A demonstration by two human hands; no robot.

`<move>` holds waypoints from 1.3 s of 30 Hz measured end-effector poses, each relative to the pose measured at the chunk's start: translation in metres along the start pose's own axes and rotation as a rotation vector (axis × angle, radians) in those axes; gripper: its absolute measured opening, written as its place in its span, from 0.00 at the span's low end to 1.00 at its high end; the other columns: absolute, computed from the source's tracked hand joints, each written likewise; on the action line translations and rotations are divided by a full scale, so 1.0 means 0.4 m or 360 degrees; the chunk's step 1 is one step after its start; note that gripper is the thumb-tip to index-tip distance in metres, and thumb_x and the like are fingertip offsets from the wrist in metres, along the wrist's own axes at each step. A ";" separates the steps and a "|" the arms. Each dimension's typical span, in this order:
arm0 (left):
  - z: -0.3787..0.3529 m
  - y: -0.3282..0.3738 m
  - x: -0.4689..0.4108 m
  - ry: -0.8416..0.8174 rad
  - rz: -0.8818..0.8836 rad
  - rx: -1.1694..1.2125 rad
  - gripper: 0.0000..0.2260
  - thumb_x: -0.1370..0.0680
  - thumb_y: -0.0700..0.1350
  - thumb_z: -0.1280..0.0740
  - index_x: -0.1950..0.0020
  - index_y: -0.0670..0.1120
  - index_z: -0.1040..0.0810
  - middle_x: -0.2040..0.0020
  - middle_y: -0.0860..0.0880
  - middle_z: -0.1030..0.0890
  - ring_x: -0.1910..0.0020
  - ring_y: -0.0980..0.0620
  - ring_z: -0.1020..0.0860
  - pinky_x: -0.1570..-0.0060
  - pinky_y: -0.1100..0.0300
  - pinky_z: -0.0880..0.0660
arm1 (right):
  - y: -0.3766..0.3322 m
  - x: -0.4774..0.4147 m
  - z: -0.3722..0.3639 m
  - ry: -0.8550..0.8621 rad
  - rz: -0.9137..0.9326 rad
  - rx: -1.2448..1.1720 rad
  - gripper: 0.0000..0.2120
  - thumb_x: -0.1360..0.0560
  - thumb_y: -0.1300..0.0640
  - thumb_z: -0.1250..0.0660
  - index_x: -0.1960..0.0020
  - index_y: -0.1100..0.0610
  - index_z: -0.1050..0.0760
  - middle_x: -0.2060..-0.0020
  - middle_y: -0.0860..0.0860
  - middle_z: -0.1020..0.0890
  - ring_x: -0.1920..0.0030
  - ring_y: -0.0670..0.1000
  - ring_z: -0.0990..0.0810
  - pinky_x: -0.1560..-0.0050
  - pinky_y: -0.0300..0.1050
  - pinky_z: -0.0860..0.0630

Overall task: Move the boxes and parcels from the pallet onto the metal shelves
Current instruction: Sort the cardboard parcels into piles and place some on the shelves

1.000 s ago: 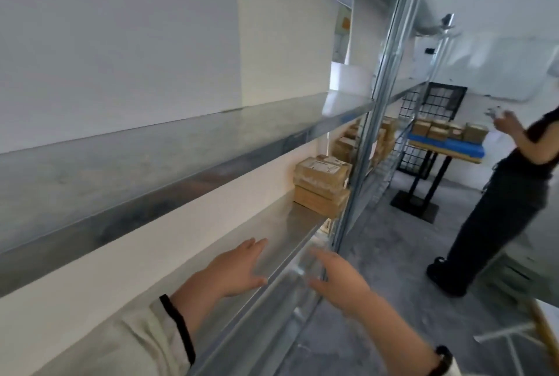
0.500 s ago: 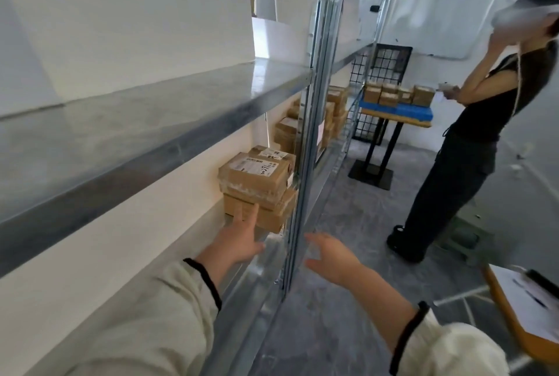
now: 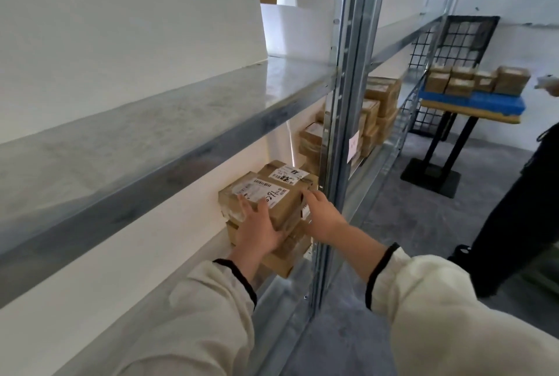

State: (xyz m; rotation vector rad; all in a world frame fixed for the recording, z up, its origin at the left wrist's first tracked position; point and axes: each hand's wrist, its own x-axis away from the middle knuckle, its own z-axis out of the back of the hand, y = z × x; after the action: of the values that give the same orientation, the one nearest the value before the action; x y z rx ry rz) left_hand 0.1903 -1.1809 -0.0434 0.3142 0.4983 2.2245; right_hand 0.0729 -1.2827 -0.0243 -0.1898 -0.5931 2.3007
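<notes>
A short stack of brown cardboard boxes [image 3: 286,258] stands on the lower metal shelf [image 3: 279,294], hard against the steel upright [image 3: 348,103]. The top box [image 3: 272,186] carries white shipping labels. My left hand [image 3: 257,226] lies on its near end, fingers spread flat over the top. My right hand [image 3: 322,213] is at its right side, fingers bent over the top edge near the corner. A second labelled box [image 3: 287,173] sits just behind. More boxes [image 3: 481,80] wait on the blue pallet [image 3: 472,101] at the far right.
The upper shelf [image 3: 181,121] overhangs my arms at chest height and is bare. The bay beyond the upright holds several stacked boxes [image 3: 379,103]. The pallet rests on a black-legged table [image 3: 435,160]. Another person [image 3: 514,224] in dark clothes stands on the grey floor at the right.
I have stepped along the shelf toward the upright. Both hands, free in the air before, have reached forward and now rest on the top box of the stack.
</notes>
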 end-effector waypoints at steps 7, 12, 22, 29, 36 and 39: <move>-0.008 -0.026 -0.002 0.0022 -0.0024 0.0075 0.41 0.30 0.53 0.26 0.25 0.49 0.48 0.24 0.41 0.65 0.34 0.39 0.31 0.41 0.53 0.30 | 0.002 -0.080 -0.035 -0.0055 0.0172 -0.0135 0.39 0.28 0.59 0.31 0.24 0.52 0.49 0.27 0.53 0.41 0.31 0.55 0.35 0.32 0.45 0.36; 0.007 -0.041 0.008 0.0029 -0.0084 0.0106 0.44 0.31 0.52 0.25 0.24 0.48 0.49 0.23 0.44 0.60 0.29 0.41 0.38 0.35 0.51 0.33 | 0.005 -0.071 -0.062 0.0003 0.0281 -0.0252 0.39 0.29 0.60 0.31 0.25 0.51 0.48 0.29 0.54 0.42 0.31 0.54 0.36 0.33 0.40 0.38; 0.081 -0.085 0.043 0.0120 -0.0124 0.0019 0.41 0.30 0.54 0.26 0.24 0.52 0.46 0.22 0.51 0.55 0.29 0.45 0.36 0.36 0.50 0.33 | -0.038 -0.048 -0.068 0.0137 0.0478 -0.0423 0.39 0.32 0.57 0.26 0.27 0.50 0.42 0.35 0.52 0.39 0.35 0.51 0.35 0.34 0.42 0.37; 0.135 -0.183 0.159 0.0061 -0.0111 0.0025 0.39 0.29 0.53 0.27 0.24 0.53 0.44 0.22 0.54 0.53 0.28 0.46 0.37 0.33 0.50 0.33 | -0.118 0.023 -0.125 0.0045 0.0585 -0.0519 0.36 0.35 0.56 0.24 0.31 0.51 0.36 0.35 0.51 0.38 0.39 0.46 0.36 0.33 0.43 0.37; 0.215 -0.351 0.390 0.0208 -0.0030 0.0027 0.39 0.30 0.53 0.27 0.24 0.54 0.44 0.22 0.54 0.52 0.28 0.48 0.37 0.34 0.54 0.34 | -0.311 0.184 -0.204 -0.0074 0.0856 -0.0562 0.36 0.34 0.58 0.24 0.31 0.56 0.36 0.36 0.54 0.29 0.39 0.48 0.31 0.41 0.34 0.37; 0.254 -0.447 0.538 0.0274 0.0043 0.0018 0.40 0.30 0.53 0.27 0.24 0.54 0.45 0.22 0.53 0.52 0.28 0.49 0.38 0.34 0.56 0.36 | -0.421 0.297 -0.255 -0.0103 0.0966 -0.0563 0.36 0.35 0.58 0.24 0.31 0.57 0.36 0.35 0.55 0.29 0.37 0.51 0.30 0.38 0.39 0.33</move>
State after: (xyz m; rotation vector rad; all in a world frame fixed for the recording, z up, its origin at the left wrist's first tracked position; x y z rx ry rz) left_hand 0.2121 -0.8850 -0.0210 0.1362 0.6017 2.2869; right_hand 0.1248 -1.0588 -0.0309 -0.5255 -1.0954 2.7655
